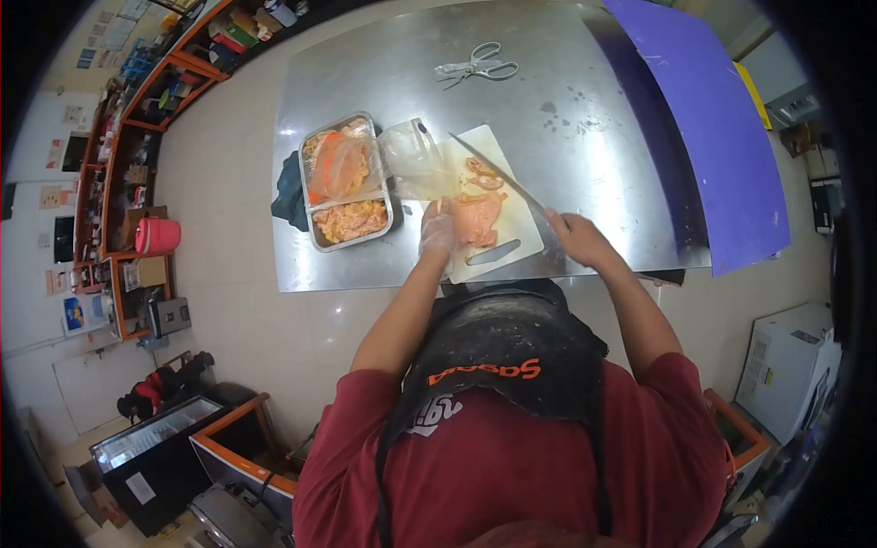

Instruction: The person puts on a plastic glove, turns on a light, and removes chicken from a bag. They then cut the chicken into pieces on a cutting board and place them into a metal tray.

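Note:
My right hand (577, 239) is closed round the handle of a long knife (501, 172). The blade slants up and left above a white cutting board (519, 224). On the board lies a raw chicken piece (479, 219), with smaller chicken pieces (482, 173) just beyond it. My left hand (437, 230), in a clear plastic glove, grips the left edge of the chicken piece; its fingers show only in part. Left of the board, a metal tray (390, 215) holds raw chicken, some of it in a clear bag with orange marks (340, 166).
A clear plastic bag (408, 155) lies between tray and board. Scissors (484, 68) rest farther back on the steel table (585, 82). Dark cloth (290, 192) sits by the tray's left side. A purple panel (722, 137) borders the table on the right.

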A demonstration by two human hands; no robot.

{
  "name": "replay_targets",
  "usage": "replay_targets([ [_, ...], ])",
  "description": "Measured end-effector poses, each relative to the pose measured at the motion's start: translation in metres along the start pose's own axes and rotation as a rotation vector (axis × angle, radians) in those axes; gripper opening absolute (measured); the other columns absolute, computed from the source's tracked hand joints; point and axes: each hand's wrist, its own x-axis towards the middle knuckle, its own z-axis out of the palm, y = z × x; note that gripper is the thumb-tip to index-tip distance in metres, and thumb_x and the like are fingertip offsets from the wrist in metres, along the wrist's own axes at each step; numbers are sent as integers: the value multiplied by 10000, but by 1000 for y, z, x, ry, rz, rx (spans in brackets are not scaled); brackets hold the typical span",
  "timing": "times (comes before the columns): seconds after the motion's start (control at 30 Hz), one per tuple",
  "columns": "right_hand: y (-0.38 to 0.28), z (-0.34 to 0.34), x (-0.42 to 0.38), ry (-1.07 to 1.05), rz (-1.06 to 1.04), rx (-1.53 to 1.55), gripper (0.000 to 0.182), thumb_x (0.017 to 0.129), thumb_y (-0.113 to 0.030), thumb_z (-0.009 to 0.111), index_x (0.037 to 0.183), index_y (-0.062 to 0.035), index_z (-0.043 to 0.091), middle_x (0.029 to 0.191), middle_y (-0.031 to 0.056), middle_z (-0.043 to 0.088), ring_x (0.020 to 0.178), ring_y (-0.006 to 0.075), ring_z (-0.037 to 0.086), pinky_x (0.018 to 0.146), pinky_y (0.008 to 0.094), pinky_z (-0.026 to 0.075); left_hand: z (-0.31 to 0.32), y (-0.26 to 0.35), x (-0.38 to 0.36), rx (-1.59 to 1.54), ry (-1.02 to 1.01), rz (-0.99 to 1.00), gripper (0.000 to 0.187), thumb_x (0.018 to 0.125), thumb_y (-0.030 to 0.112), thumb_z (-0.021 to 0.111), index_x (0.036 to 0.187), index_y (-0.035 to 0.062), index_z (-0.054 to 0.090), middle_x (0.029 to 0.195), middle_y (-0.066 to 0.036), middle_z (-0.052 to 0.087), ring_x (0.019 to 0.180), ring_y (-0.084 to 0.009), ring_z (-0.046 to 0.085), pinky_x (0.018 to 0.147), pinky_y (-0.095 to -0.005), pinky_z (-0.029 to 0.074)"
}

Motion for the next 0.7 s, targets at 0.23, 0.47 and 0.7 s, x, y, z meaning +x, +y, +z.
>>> replay_targets([
  [0.23, -4, 51, 2, -39, -17, -106, 710, 1034, -606, 401, 1091, 39, 692, 1116, 313, 681, 1087, 475, 640, 967, 489, 485, -33, 6, -5, -11, -180, -351, 281, 863, 223, 682, 1063, 31, 641, 1069, -250, 689, 1024, -406, 670, 884, -455, 539],
  [0.47, 6, 68, -31, -8, -38, 28, 543, 1064, -465, 432, 1162, 31, 630, 1092, 337, 667, 1061, 506, 634, 933, 525, 490, -57, 51, -14, 251, -225, -128, 306, 842, 161, 675, 1094, -7, 635, 1217, -229, 633, 1162, -417, 593, 988, -471, 495],
  [0.7, -30, 110, -7, 132, -65, -15, 509, 1084, -450, 400, 1045, 28, 567, 951, 333, 666, 951, 532, 631, 840, 574, 484, -41, 48, -7, 110, -288, 273, 390, 863, 126, 641, 1210, -51, 623, 1267, -240, 604, 1191, -412, 568, 1069, -480, 451],
])
